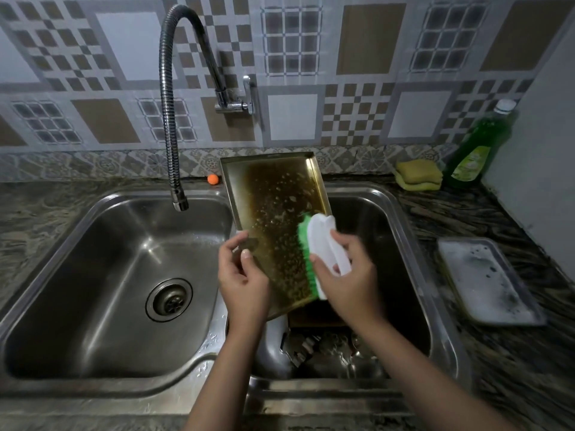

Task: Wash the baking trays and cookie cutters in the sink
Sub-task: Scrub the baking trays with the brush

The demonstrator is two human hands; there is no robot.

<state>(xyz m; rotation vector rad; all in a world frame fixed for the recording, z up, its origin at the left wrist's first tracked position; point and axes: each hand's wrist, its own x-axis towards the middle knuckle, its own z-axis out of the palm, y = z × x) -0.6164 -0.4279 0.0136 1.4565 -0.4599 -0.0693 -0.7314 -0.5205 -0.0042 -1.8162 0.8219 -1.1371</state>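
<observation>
Brass-coloured and stained dark brown across its middle, the baking tray (pixel 273 219) stands tilted over the right basin (pixel 401 244) of a steel double sink, its far edge leaning back toward the tiled wall (pixel 311 57) and its near edge down in the basin. Soap bubbles dot its inner face. The left hand (pixel 241 275) holds the tray's left rim, thumb on the inner face and fingers curled round the edge. The right hand (pixel 348 275) grips a scrubbing brush (pixel 320 250) by its white back, fingers wrapped round it, with the green bristles pressed against the right part of the tray's inner face.

Below the tray, in the bottom of the right basin, lie several metal pieces that look like cookie cutters (pixel 314 346), though they sit in shadow and their shapes are hard to make out. The left basin (pixel 93 275) holds only its round drain (pixel 169 299), and the flexible tap (pixel 169 119) hangs over it.

On the stone counter (pixel 513 384) to the right of the sink lies a second tray (pixel 485 281), flat and covered in white suds. Farther back in the corner stands a green bottle of dish soap (pixel 480 147), with a folded yellow sponge (pixel 418 175) just beside it. A small orange ball (pixel 212 178) sits on the counter against the wall, just left of the tilted tray.
</observation>
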